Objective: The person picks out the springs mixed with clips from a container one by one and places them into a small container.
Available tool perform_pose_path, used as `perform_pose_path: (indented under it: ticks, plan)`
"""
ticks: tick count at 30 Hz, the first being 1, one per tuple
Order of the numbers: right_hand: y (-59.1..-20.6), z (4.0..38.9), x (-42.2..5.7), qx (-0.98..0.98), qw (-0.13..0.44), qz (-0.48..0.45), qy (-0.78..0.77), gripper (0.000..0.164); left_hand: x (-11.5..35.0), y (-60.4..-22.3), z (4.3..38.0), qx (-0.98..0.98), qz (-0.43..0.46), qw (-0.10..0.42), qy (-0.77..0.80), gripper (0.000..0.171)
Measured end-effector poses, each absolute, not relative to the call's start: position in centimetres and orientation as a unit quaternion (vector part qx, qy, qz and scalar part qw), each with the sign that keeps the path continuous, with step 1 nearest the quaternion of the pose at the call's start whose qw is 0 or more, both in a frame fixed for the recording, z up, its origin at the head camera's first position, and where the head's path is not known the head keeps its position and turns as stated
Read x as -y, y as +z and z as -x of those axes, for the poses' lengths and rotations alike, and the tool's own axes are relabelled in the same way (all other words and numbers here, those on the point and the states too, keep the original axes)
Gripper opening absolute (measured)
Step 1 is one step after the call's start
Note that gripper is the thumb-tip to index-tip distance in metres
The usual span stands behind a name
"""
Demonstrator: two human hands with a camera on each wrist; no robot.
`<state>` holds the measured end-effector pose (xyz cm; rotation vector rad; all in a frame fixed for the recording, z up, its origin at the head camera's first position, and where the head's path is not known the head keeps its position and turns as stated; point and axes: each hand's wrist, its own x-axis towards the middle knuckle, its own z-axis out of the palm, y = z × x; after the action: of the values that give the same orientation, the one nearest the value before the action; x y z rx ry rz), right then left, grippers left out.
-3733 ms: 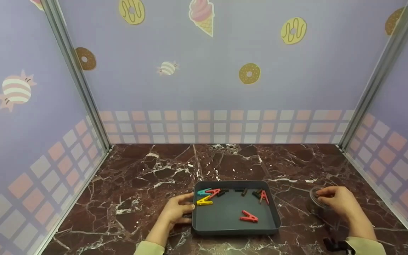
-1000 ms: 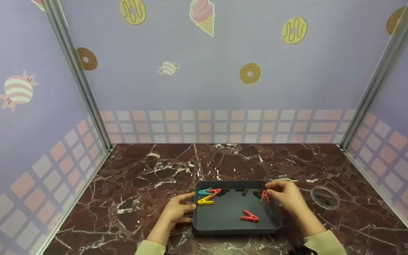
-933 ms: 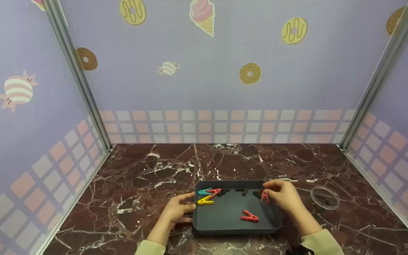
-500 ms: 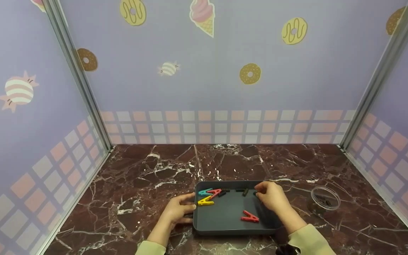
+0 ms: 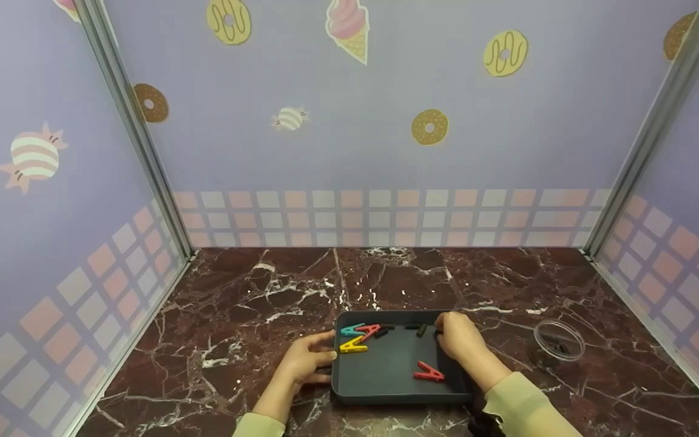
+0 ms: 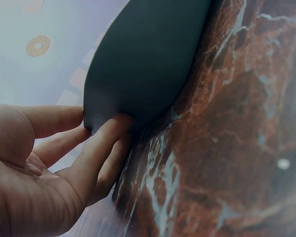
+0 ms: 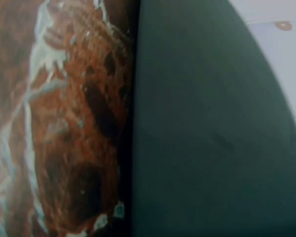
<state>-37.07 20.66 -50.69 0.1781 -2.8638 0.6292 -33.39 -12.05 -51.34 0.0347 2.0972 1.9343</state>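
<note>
My left hand [image 5: 304, 362] touches the outer left wall of a dark grey tray [image 5: 386, 397] with fairly straight fingers; the left wrist view shows these fingers [image 6: 98, 148] against the wall. My right hand [image 5: 460, 337] reaches over the tray's right side into its back right corner. Its fingertips are hidden behind the hand, so I cannot see what they hold. In the tray lie a blue clothespin [image 5: 351, 330], a yellow clothespin [image 5: 352, 346] and a red clothespin [image 5: 429, 372]. Several short dark cylinders [image 5: 422, 330] lie along the back wall.
Right of the tray, on the marbled table [image 5: 252, 291], stands a clear round container [image 5: 559, 341] with dark pieces inside. Patterned panels [image 5: 386, 152] stand at the back and sides. The right wrist view shows the tray's outer wall [image 7: 202, 108] without the hand.
My right hand has left the clear container and moved left over the tray's back right corner, then turned down into it. It now covers the red clothespin there. My left hand stays put.
</note>
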Motion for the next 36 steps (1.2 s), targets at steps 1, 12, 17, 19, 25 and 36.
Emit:
perform_pose_path:
  ticks: [1,12,17,19,25,36]
  plan:
    - [-50.8,37.1,-20.6,0.970,0.105,-0.061,0.211,0.014,12.0,-51.4,33.4,-0.726,-0.011,0.145,0.672,0.058]
    - [-51.4,37.2,-20.7,0.967,0.078,-0.083,0.226,0.020,12.0,-51.4,33.4,-0.724,-0.010,0.144,0.675,0.059]
    - [-51.3,37.2,-20.9,0.970,0.062,-0.092,0.215,0.017,12.0,-51.4,33.4,-0.726,-0.007,0.143,0.673,0.058]
    - [-51.2,37.1,-20.9,0.972,0.058,-0.095,0.208,0.016,11.9,-51.3,33.4,-0.724,-0.007,0.143,0.674,0.058]
    - [-51.2,36.9,-20.9,0.969,0.065,-0.097,0.220,0.012,11.9,-51.4,33.4,-0.726,-0.006,0.142,0.673,0.058]
    - [-49.8,36.0,-23.0,0.929,0.073,-0.122,0.341,0.015,12.0,-51.5,33.6,-0.720,-0.005,0.150,0.677,0.059]
